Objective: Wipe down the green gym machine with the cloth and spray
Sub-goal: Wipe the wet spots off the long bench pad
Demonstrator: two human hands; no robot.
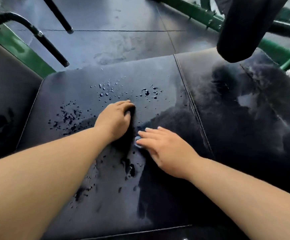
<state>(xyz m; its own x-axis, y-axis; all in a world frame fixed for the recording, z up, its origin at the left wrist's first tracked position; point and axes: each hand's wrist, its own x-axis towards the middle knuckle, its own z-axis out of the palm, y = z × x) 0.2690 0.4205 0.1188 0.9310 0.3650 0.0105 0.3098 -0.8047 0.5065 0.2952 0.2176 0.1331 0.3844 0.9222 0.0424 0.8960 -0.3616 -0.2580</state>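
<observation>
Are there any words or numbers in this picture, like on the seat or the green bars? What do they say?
None: no word, number or sign can be read anywhere.
The black pad shows only wet droplets.
The green frame is plain paint.
The dark cloth under the left hand shows no label.

You have two hands on the centre seat pad (pixel 106 80): left hand (pixel 114 118), right hand (pixel 159 146). One pale blue scrap (pixel 138 141) sits there too. Flanking that pad are two others, left pad (pixel 5 101) and right pad (pixel 236 104). Beyond it stand two black bars (pixel 50 47) (pixel 59 14) and one roller (pixel 241 28).
</observation>
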